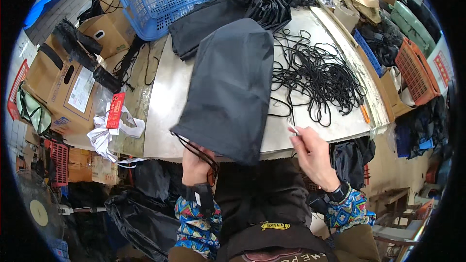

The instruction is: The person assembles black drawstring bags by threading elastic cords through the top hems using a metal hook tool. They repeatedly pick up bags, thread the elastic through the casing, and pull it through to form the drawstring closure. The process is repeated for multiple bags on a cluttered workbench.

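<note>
A black drawstring bag [225,90] lies over the near part of the white table, its lower end reaching past the front edge. My left hand [195,167] is at that end, closed on the bag from below, with most of its fingers hidden by the fabric. Loops of black cord [193,149] hang from the bag's left corner and pass over this hand. To the right of the bag, my right hand [314,157] pinches a small white piece [292,128] between thumb and fingers; its kind is too small to make out. A black cord strand runs close by it.
A tangled heap of black cords [323,80] covers the table's right side, beside an orange-handled tool [364,114]. More black fabric [213,24] and a blue plastic basket [174,0] are at the back. Cardboard boxes [68,90] and white straps [109,136] are at the left.
</note>
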{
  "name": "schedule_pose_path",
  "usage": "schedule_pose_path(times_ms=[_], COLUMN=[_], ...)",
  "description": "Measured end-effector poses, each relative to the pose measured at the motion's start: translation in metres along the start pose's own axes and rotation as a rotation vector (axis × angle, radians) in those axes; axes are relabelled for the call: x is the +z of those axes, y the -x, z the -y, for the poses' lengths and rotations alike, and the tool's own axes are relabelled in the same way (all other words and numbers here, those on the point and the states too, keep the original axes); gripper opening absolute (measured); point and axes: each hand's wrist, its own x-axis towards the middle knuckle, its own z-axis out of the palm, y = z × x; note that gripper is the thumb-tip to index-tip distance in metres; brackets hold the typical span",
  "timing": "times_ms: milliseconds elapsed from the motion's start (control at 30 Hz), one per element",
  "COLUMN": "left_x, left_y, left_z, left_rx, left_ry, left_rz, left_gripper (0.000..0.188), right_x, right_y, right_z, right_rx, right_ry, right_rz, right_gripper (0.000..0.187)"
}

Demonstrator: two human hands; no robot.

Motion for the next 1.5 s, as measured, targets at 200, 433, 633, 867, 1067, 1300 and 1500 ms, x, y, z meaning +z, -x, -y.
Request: schedule_pose_path(times_ms=[200, 433, 633, 867, 1067, 1300, 1500], left_x=[0.008, 0.036, 0.064, 0.055, 0.064, 0.105, 0.079], left_y=[0.014, 0.043, 0.008, -0.012, -0.015, -0.070, -0.130], left_z=[-0.032, -0.036, -0.009, -0.015, -0.027, -0.101, -0.143], left_rx=[0.191, 0.680, 1.058, 0.821, 0.622, 1.338, 1.213], left_ry=[-0.266, -1.384, -1.416, -1.055, -0.991, -1.447, -1.645], left_rz=[-0.046, 0.469, 0.242, -0.006, 0.029, 0.204, 0.082], left_gripper=[0.051, 0.097, 0.027, 0.020, 0.022, 0.016, 0.023], right_x=[0.035, 0.057, 0.043, -0.005, -0.012, -0.038, -0.068], right_y=[0.015, 0.012, -0.004, -0.038, -0.040, -0.061, -0.063], right_z=[0.016, -0.003, -0.012, -0.028, -0.050, -0.036, -0.054], right_rx=[-0.130, -0.349, -0.297, -0.043, 0.186, 0.262, 0.264], right_ry=[0.129, 0.448, 0.527, 0.554, 0.271, -0.275, -0.195], right_rz=[0.152, 0.149, -0.042, -0.239, -0.093, 0.222, 0.086], right_gripper=[0.055, 0.042, 0.035, 0.042, 0.039, 0.027, 0.018])
